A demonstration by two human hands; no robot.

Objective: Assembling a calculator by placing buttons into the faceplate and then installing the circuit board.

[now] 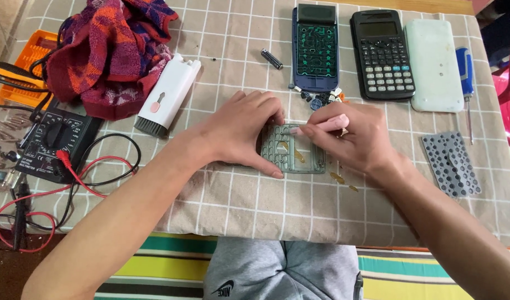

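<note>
Bracing the grey keypad sheet's (292, 157) edges, both hands crowd its middle.

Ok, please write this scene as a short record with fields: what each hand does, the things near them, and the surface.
left hand: left hand lies flat, steadying the grey keypad frame
right hand: right hand pinches a pink-tipped tool against the frame
above hands: opened calculator shell, whole black calculator, white cover, loose battery
right side: blue screwdriver, grey rubber key mat
left side: black multimeter, white brush tool, red patterned towel
surface: checked cloth
</note>
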